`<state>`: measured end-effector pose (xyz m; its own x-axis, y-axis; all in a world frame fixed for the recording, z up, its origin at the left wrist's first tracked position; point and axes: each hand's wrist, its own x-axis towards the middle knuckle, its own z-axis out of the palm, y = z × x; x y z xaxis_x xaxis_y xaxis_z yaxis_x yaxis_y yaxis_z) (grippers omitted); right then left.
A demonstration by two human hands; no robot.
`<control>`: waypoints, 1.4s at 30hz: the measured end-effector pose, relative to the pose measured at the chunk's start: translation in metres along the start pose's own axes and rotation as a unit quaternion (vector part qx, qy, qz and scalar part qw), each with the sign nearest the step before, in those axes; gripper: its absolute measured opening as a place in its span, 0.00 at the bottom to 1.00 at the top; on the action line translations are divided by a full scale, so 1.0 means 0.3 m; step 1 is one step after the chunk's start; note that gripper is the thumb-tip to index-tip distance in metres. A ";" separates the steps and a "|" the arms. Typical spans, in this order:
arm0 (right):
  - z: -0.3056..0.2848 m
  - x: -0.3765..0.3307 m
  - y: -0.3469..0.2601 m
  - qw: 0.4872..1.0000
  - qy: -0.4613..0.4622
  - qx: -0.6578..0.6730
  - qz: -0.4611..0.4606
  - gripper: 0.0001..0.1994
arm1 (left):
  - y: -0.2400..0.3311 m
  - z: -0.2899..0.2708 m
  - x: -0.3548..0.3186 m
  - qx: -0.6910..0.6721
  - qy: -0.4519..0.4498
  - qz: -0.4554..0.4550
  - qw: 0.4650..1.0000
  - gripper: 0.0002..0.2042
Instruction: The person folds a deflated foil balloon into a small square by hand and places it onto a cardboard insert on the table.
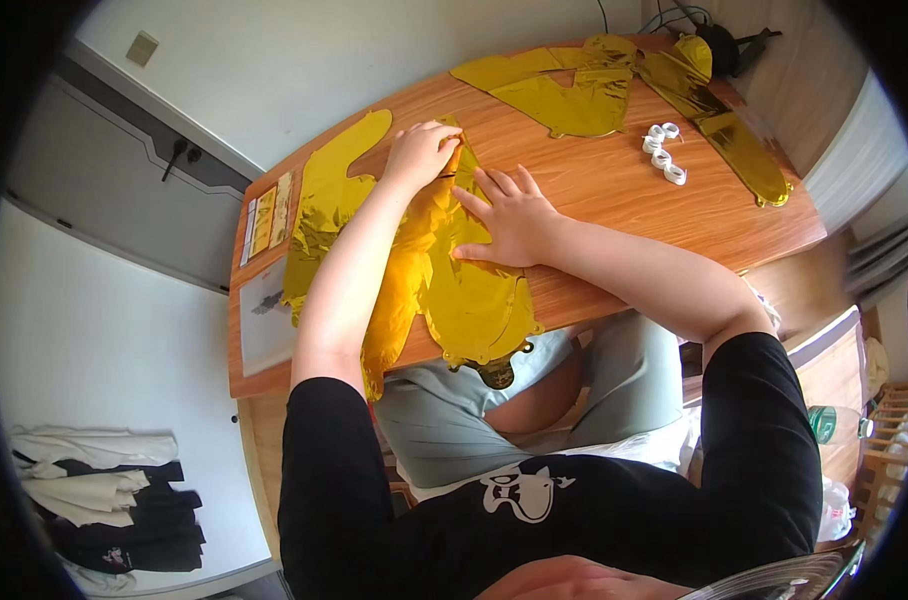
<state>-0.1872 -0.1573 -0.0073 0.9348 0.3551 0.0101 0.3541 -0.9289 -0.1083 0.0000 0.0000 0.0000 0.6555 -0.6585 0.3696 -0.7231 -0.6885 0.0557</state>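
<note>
Head view: your left hand (pixel 421 152) pinches the far end of the gold foil balloon (pixel 452 285) on the table (pixel 614 190); right hand (pixel 512 215) spread flat, pressing its middle

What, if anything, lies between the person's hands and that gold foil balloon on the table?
Nothing visible. The right hand lies flat on the gold foil balloon, fingers spread. The left hand is curled on the balloon's upper end. The white tape rolls and other foil balloons lie apart.
</note>
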 end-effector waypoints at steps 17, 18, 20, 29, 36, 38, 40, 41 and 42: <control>-0.025 -0.005 -0.002 1.000 -0.007 0.013 -0.011 0.50 | 0.053 0.011 -0.003 0.073 0.086 0.009 0.994 0.20; -0.017 -0.004 0.004 1.000 -0.007 0.013 -0.009 0.50 | 0.067 0.012 -0.001 0.071 0.086 0.010 0.994 0.20; -0.001 -0.006 0.015 1.000 0.010 0.007 0.000 0.51 | 0.096 0.012 -0.001 0.105 0.117 0.048 0.986 0.15; 0.005 -0.008 0.015 1.000 0.007 0.008 0.001 0.52 | 0.117 -0.002 -0.024 0.134 0.042 0.071 0.987 0.12; 0.027 -0.013 0.015 0.999 0.050 -0.003 -0.005 0.52 | 0.115 0.012 -0.014 0.179 0.045 0.092 0.978 0.11; 0.033 -0.011 0.018 0.998 0.055 -0.008 -0.006 0.51 | 0.120 0.018 -0.011 0.199 0.049 0.104 0.973 0.12; 0.019 -0.007 0.007 0.998 0.056 -0.012 -0.021 0.51 | 0.106 0.018 -0.013 0.205 0.057 0.108 0.971 0.12; 0.012 -0.005 0.000 0.998 0.058 -0.016 -0.034 0.51 | 0.098 0.017 -0.017 0.211 0.065 0.113 0.969 0.12; 0.018 -0.004 0.004 0.998 0.055 -0.015 -0.032 0.51 | 0.109 0.016 -0.014 0.208 0.063 0.113 0.970 0.12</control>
<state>-0.1880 -0.1584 -0.0129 0.9070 0.4024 0.1244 0.4129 -0.9078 -0.0737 -0.0254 -0.0213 -0.0041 0.4390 -0.7827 0.4413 -0.6780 -0.6108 -0.4090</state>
